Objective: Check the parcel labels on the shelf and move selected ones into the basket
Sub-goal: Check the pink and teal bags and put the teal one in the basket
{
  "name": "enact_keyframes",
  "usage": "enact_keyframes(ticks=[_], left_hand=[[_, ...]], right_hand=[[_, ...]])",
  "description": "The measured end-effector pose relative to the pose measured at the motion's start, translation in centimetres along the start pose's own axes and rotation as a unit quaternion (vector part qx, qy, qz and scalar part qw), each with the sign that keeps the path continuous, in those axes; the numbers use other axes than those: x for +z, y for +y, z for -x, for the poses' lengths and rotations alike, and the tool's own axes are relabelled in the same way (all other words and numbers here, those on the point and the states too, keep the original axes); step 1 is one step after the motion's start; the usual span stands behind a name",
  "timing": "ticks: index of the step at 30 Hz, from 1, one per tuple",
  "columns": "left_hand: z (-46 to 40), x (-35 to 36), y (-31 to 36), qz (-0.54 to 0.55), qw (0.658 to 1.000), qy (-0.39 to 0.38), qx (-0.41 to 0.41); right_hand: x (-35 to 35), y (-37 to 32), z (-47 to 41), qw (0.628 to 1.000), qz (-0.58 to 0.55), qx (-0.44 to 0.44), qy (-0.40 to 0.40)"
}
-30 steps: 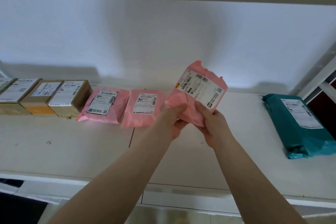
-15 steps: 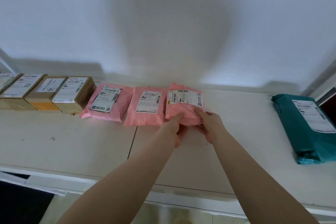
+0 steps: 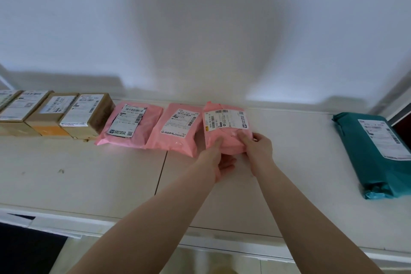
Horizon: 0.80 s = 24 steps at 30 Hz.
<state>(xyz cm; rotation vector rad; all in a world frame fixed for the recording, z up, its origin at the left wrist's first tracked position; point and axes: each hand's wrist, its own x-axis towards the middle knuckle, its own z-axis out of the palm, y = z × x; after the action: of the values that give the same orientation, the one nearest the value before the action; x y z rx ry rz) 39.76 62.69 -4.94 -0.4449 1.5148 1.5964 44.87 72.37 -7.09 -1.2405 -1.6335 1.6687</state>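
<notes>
1. Change: the pink parcel, held tilted above the shelf a second ago, now lies flat, label up, third in the pink row at 12 o'clock.
2. Meaning: likely checked and returned, not selected (a judgement); no basket in view.
3. Left hand: thumb on the parcel's near edge, fingers seemingly beneath; it holds the parcel lightly.
4. Right hand: fingers curled over the parcel's near right corner, gripping it.
5. Label: white, barcodes; "B016" legible, rest too small.
6. Neighbours: two pink mailers at 11 o'clock, cardboard boxes at 10 o'clock, teal mailer at 2 o'clock, well apart.
</notes>
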Motion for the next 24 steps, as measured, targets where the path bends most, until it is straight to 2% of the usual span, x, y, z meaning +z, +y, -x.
enact_keyframes(ticks=[5, 9, 12, 20, 24], left_hand=[[-0.1, -1.0, -0.3, -0.001, 1.000, -0.013, 0.004], [0.0, -1.5, -0.3, -0.075, 0.994, -0.075, -0.019], [-0.1, -1.7, -0.3, -0.083, 0.991, -0.099, -0.026], [-0.2, -1.3, 0.0, -0.074, 0.991, -0.112, -0.018], [-0.5, -1.5, 0.0, -0.053, 0.993, -0.100, -0.018]], right_hand=[[0.3, 0.8, 0.4, 1.000, -0.016, -0.012, 0.019], [0.6, 0.9, 0.5, 0.999, -0.029, -0.025, 0.019], [1.0, 1.1, 0.6, 0.999, -0.046, -0.011, 0.015], [1.0, 0.9, 0.4, 0.996, -0.091, 0.000, -0.002], [1.4, 0.5, 0.7, 0.998, -0.055, -0.028, -0.004]])
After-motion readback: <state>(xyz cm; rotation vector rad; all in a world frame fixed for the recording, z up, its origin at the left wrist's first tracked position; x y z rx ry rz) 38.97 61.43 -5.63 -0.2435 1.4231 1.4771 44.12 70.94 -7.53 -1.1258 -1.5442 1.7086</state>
